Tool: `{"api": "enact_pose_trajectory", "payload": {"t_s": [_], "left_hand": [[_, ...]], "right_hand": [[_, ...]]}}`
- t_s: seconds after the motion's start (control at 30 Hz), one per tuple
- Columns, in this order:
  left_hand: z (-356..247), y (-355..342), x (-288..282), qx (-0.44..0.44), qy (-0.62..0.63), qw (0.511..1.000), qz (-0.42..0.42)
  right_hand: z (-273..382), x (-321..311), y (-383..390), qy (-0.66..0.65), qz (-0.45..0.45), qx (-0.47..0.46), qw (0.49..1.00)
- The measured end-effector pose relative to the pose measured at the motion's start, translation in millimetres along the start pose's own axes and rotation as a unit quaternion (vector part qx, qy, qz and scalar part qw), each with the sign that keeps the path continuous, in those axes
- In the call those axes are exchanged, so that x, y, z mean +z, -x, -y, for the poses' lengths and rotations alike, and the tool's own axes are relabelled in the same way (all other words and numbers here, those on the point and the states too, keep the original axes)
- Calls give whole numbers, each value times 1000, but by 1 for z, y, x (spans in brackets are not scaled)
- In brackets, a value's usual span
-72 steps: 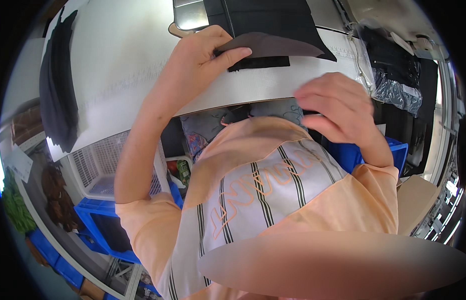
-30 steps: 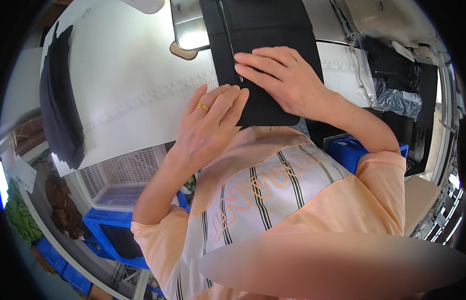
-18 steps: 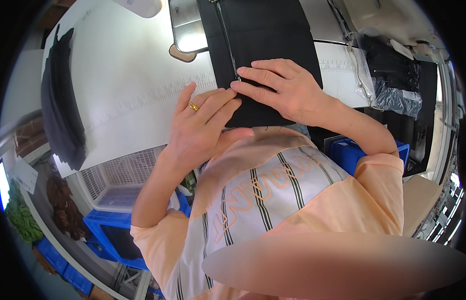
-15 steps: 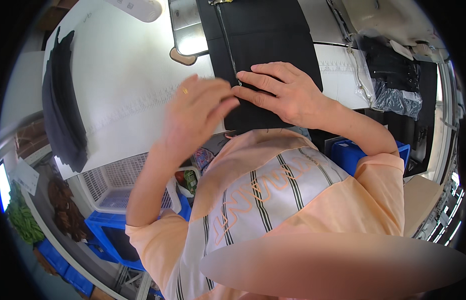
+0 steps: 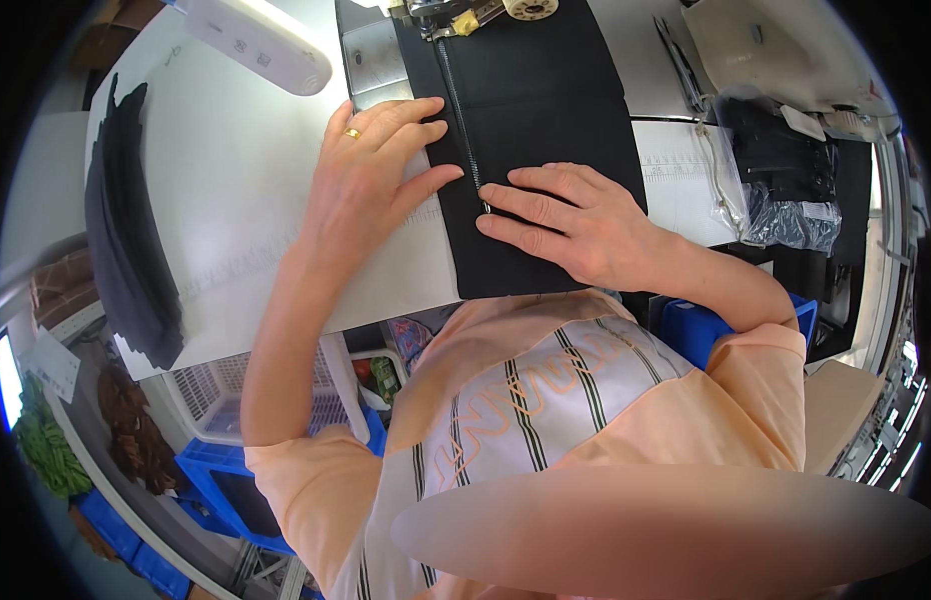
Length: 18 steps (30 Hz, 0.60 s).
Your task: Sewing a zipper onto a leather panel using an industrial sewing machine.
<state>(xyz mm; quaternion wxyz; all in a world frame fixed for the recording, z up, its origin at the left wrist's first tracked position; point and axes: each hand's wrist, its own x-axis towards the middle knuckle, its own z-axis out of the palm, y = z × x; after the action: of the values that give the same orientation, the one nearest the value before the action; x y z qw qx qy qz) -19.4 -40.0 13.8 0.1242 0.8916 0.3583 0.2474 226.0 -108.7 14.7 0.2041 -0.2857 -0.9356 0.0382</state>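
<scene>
A black fabric panel (image 5: 526,120) with a long zipper (image 5: 456,110) lies on the white work table (image 5: 226,180), its far end at the sewing machine's foot and metal parts (image 5: 441,28). My left hand (image 5: 371,175), with a gold ring, is open on the panel's left side, fingers spread over its edge and the metal plate (image 5: 373,62). My right hand (image 5: 576,220) is open, fingers resting flat on the panel across the lower end of the zipper.
Dark cut pieces (image 5: 126,220) lie stacked at left. A white elongated housing (image 5: 256,45) hangs above. Bagged black items (image 5: 786,170) lie at right. A white basket (image 5: 216,400) and blue crates (image 5: 686,330) sit below the table.
My left hand has moved forward and up along the panel's left side. The machine's foot and white housing now show further into view, and my right hand appears lower in the picture.
</scene>
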Motion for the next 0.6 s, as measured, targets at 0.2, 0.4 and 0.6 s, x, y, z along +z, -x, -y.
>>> {"api": "enact_pose_trajectory", "payload": {"t_s": [0.2, 0.4, 0.6], "left_hand": [[5, -5, -2, 7, -18, 1000, -1], [12, -11, -2, 15, -34, 999, -8], [21, -25, -2, 50, -56, 996, -52]], "right_hand": [[-7, 0, -5, 0, -2, -2, 1000], [-14, 1, -10, 2, -15, -2, 1000], [-27, 4, -19, 12, -9, 4, 1000]]}}
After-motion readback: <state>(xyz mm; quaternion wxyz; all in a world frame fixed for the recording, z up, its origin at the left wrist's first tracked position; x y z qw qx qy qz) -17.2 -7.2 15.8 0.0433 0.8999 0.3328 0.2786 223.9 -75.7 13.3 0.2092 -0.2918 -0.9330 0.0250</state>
